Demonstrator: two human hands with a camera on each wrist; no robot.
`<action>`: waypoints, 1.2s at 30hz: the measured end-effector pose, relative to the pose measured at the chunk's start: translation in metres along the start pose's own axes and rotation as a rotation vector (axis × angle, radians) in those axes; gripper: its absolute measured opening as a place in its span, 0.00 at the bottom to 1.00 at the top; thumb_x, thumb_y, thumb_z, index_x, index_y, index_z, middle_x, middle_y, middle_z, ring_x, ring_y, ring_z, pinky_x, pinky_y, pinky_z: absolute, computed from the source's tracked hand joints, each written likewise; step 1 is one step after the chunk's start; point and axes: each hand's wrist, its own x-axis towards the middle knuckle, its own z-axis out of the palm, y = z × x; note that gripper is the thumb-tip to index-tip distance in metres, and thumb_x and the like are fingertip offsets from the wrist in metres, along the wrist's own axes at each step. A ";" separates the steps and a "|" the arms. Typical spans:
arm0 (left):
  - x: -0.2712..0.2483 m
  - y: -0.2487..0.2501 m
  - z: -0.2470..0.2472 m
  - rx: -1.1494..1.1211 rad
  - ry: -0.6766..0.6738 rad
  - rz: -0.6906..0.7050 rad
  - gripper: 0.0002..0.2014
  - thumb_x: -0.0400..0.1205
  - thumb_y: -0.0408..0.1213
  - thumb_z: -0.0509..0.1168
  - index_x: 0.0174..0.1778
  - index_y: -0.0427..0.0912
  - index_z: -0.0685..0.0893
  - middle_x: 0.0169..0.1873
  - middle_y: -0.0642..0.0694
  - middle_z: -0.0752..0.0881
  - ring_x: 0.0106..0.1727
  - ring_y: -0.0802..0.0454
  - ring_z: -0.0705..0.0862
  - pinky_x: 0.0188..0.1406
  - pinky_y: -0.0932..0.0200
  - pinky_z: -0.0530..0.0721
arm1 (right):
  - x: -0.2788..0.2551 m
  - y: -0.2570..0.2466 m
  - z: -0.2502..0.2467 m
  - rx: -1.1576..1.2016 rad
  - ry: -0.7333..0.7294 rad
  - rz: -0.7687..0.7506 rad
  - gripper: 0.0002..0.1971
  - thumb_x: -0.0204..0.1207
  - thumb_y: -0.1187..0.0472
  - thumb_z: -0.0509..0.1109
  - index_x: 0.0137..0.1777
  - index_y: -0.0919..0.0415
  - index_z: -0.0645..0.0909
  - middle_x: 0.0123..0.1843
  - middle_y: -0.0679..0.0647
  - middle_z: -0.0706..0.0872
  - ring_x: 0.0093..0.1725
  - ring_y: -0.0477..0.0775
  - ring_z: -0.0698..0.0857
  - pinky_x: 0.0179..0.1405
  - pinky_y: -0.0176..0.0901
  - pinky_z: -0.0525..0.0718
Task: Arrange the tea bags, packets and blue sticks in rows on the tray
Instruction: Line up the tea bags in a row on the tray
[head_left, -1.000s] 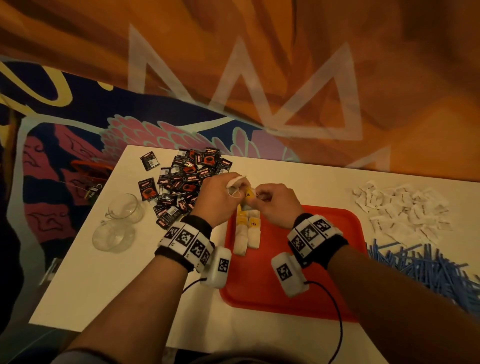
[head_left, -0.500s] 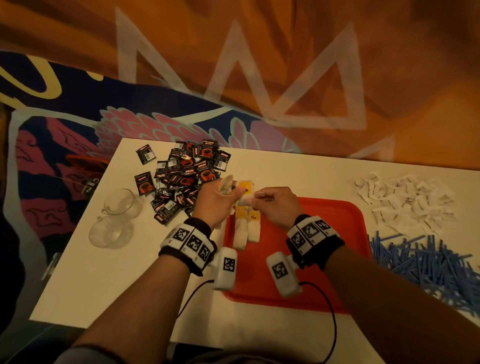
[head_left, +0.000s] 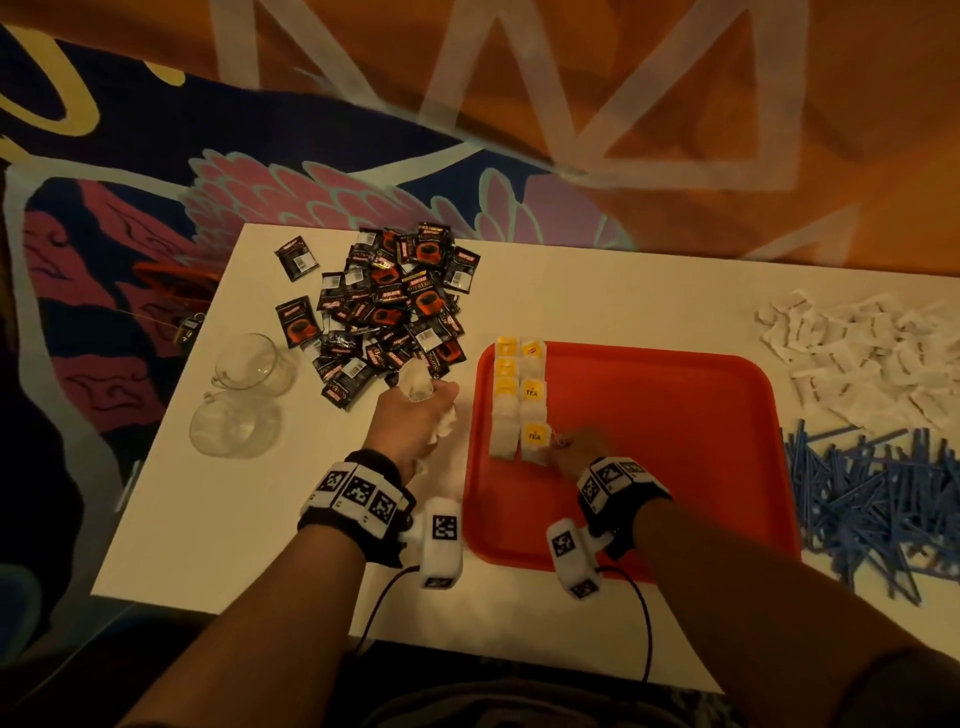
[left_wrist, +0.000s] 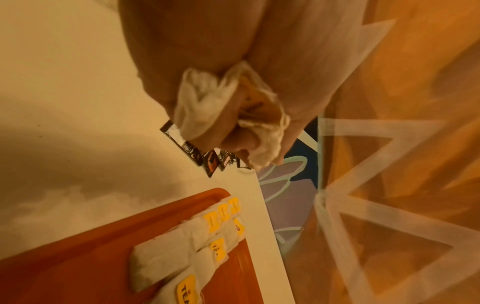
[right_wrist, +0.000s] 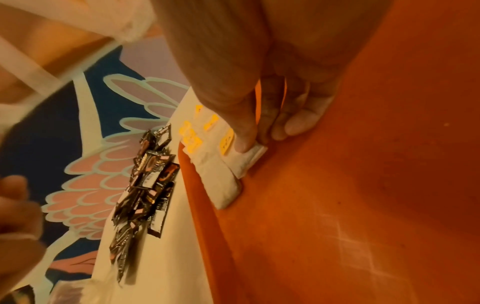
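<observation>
A red tray (head_left: 675, 441) lies on the white table (head_left: 234, 519). Tea bags (head_left: 519, 395) with yellow tags lie in two short columns along its left side. My right hand (head_left: 558, 447) pinches the near end of the nearest tea bag (right_wrist: 246, 158) in the second column, which lies flat on the tray. My left hand (head_left: 421, 410) hovers just left of the tray and grips a crumpled bunch of white tea bags (left_wrist: 207, 107). Black packets (head_left: 395, 306) are heaped at the far left, white packets (head_left: 862, 353) at the far right, blue sticks (head_left: 872, 499) at the near right.
Two clear glass cups (head_left: 244, 358) (head_left: 234, 423) stand left of the black packets. Most of the tray's red floor to the right of the tea bags is bare. A patterned carpet (head_left: 311, 171) lies beyond the table's far edge.
Both hands were together above the tray's far left corner with a tea bag. My right hand has brought it down to the second column's near end; my left hand has moved left.
</observation>
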 end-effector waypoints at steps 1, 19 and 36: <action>0.001 -0.003 -0.003 0.004 0.004 -0.003 0.06 0.81 0.41 0.73 0.39 0.45 0.86 0.28 0.47 0.85 0.24 0.54 0.75 0.20 0.64 0.70 | 0.001 0.000 0.002 -0.019 -0.002 0.004 0.17 0.84 0.54 0.64 0.57 0.68 0.87 0.52 0.63 0.88 0.44 0.57 0.80 0.45 0.48 0.80; 0.006 -0.019 -0.003 -0.006 -0.017 -0.063 0.07 0.80 0.43 0.74 0.39 0.45 0.87 0.30 0.45 0.86 0.28 0.51 0.76 0.26 0.61 0.71 | 0.013 0.005 0.009 0.044 0.163 0.045 0.11 0.77 0.50 0.71 0.52 0.56 0.87 0.50 0.52 0.87 0.47 0.51 0.84 0.33 0.38 0.79; -0.012 0.040 0.032 -0.651 -0.167 -0.229 0.17 0.83 0.51 0.69 0.57 0.41 0.84 0.35 0.39 0.88 0.33 0.43 0.90 0.28 0.51 0.88 | -0.088 -0.074 -0.047 0.280 0.012 -0.885 0.15 0.63 0.62 0.85 0.49 0.56 0.87 0.43 0.44 0.87 0.42 0.36 0.84 0.45 0.30 0.82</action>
